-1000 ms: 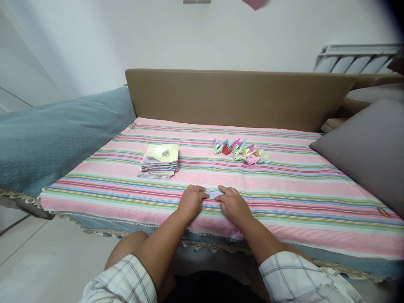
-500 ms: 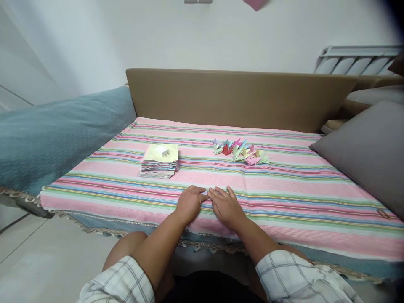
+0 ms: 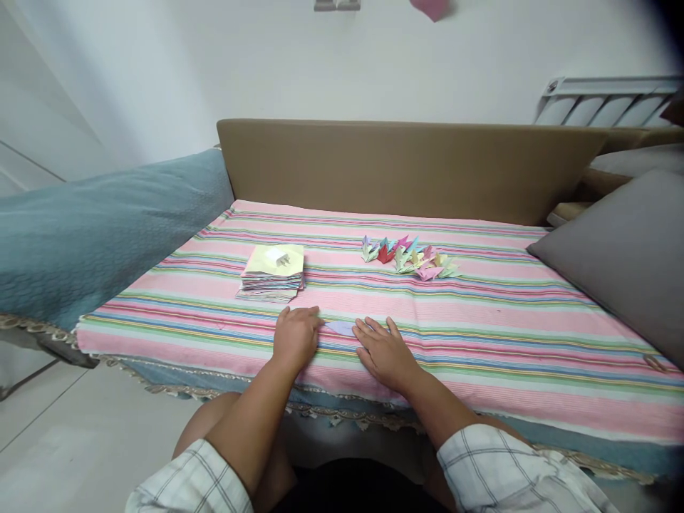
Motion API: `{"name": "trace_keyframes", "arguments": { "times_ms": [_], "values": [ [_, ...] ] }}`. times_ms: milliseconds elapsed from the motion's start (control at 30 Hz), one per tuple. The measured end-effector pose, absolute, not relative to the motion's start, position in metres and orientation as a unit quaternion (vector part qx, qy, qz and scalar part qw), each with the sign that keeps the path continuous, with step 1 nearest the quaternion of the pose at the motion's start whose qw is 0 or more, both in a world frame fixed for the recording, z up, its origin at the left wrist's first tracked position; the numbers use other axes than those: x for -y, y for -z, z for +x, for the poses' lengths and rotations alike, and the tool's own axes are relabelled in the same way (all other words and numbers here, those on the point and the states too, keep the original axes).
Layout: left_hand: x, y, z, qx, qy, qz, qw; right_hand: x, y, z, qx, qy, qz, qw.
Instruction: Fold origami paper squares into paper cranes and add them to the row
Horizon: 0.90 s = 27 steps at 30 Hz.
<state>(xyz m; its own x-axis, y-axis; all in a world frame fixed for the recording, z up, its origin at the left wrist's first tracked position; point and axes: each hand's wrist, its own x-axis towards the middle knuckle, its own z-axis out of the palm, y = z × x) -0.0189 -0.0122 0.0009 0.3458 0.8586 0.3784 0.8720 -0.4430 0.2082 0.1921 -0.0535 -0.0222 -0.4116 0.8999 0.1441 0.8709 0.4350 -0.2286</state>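
Observation:
A narrow folded piece of lilac origami paper (image 3: 338, 328) lies flat on the striped cloth, its middle showing between my hands. At its left tip is my left hand (image 3: 296, 338), with curled fingers pinching the point. My right hand (image 3: 385, 352) rests flat with fingers stretched over the right end, which is hidden beneath it. Beyond my left hand stands a stack of square paper (image 3: 271, 280) with a yellow sheet on top. On that sheet sits a small white object (image 3: 278, 256) I cannot make out. Several folded paper cranes (image 3: 409, 260) stand in a cluster farther back.
The pink striped cloth (image 3: 507, 328) covers the sofa seat. A brown backrest (image 3: 395, 171) rises behind it. At left is a blue covered armrest (image 3: 117, 214); at right, a grey cushion (image 3: 630, 242). A small brown object (image 3: 654, 363) lies near that cushion.
My left hand has slid left, away from my right hand, uncovering the lilac paper between them. The right hand stays nearly in place.

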Motion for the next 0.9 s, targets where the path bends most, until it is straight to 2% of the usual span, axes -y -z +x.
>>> {"name": "trace_keyframes", "arguments": {
  "times_ms": [67,200,367,667,767,900],
  "values": [
    [0.017,-0.001,-0.012,0.499,0.252,-0.828,0.036,0.053,0.021,0.192,0.838,-0.064,-0.529,0.121],
    [0.032,0.013,0.013,0.365,0.197,-0.910,0.007,0.053,0.019,0.192,0.839,-0.071,-0.526,0.119],
    [0.038,0.032,0.023,0.375,0.159,-0.913,0.016,0.053,0.022,0.197,0.852,-0.051,-0.510,0.102],
    [0.035,0.028,0.022,0.379,0.126,-0.917,0.008,0.065,0.018,0.219,0.850,-0.067,-0.518,0.068],
    [0.035,0.027,0.023,0.384,0.122,-0.915,0.002,0.066,0.011,0.227,0.838,-0.070,-0.533,0.090],
    [0.034,0.024,0.024,0.390,0.117,-0.913,-0.002,0.062,0.005,0.229,0.807,-0.062,-0.558,0.183]
  ]
}}
